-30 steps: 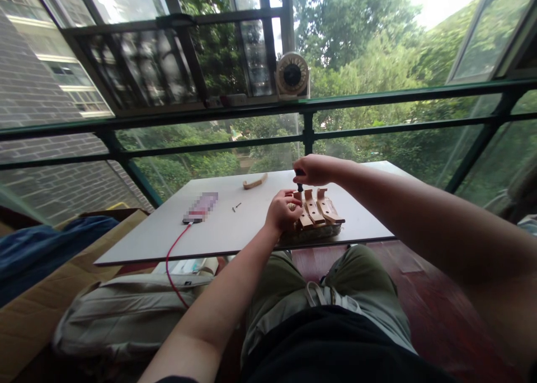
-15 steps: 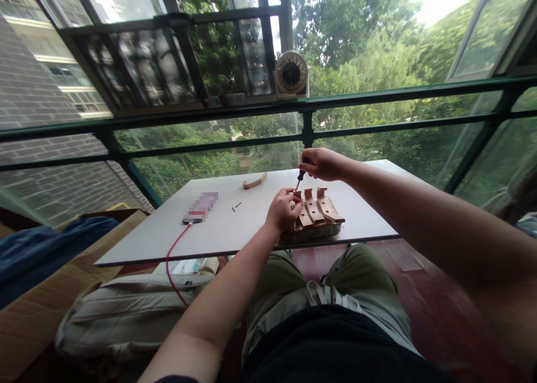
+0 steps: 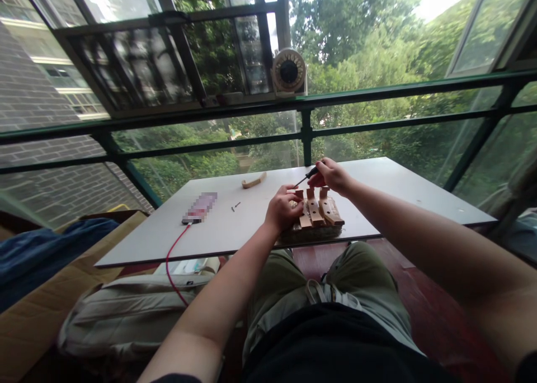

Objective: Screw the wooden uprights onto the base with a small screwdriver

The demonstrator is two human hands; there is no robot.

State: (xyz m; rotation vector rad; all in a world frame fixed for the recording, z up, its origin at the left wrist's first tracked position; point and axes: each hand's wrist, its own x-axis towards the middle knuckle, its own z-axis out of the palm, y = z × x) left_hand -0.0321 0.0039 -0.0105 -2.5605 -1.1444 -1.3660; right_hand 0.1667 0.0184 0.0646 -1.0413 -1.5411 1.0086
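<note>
My right hand [image 3: 333, 176] is closed round the black handle of a screwdriver [image 3: 311, 172]. Its thin shaft slants down to the left, the tip close to the fingers of my left hand [image 3: 282, 208]. That hand bends over the left end of a wooden base and grips the leftmost of three curved wooden hooks [image 3: 305, 220]. The middle hook [image 3: 314, 214] and the right hook [image 3: 328, 205] stand side by side, curled ends away from me, dark holes in their faces. Beneath them the base [image 3: 312, 233] looks wrapped in clear film. My left fingertips are partly hidden.
Another curved wooden hook [image 3: 254, 180] lies by the table's far edge. Small screws [image 3: 235, 207] rest left of my hands. A blurred phone [image 3: 201, 208] with a red cable [image 3: 170, 254] lies on the white table [image 3: 142, 243]. A green railing [image 3: 377, 104] runs behind.
My right hand has moved slightly right and down, and the screwdriver has tipped from steep to a flatter slant. My left hand stays on the hook.
</note>
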